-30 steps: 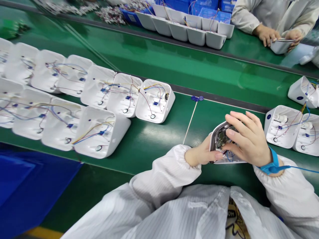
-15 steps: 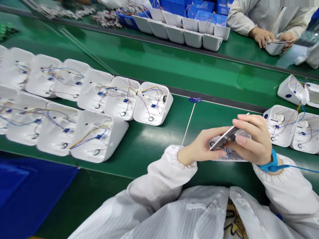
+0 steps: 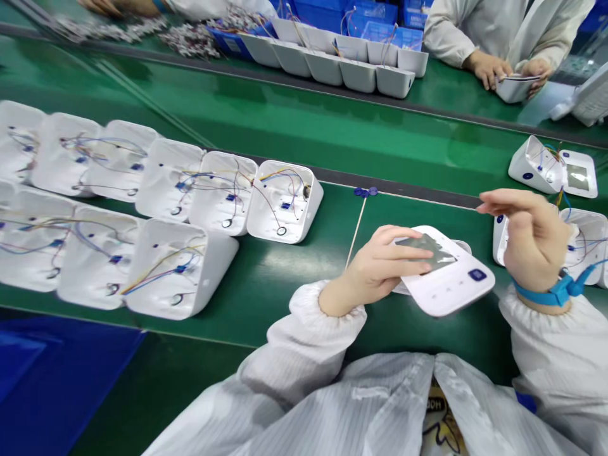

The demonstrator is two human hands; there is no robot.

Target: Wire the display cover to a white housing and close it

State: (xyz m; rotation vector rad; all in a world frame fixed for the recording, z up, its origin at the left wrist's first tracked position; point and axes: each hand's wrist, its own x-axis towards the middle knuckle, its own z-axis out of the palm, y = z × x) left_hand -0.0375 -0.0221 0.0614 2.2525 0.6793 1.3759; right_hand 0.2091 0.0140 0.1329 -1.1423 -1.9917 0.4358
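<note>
A white front panel (image 3: 449, 282) with a grey display window and a dark blue button faces up, tilted over a white housing (image 3: 403, 288) that it mostly hides. My left hand (image 3: 380, 263) grips the panel at its left side, fingers lying across the window. Raised to the right of the panel, my right hand (image 3: 536, 228) has its fingers apart and holds nothing; a blue strap circles its wrist. Behind that hand, white housings with wires (image 3: 586, 231) are partly covered.
Rows of open white housings (image 3: 166, 269) with coloured wires stand on the green table at left. Small blue discs (image 3: 365, 191) lie near the dark rail. Across the belt, a person's hands (image 3: 494, 69) hold a housing beside grey housings (image 3: 358, 75) and blue bins (image 3: 320, 12).
The panel has turned from edge-on, inner side showing, to front face up. My right hand has let go of it and moved right; my left hand still holds it.
</note>
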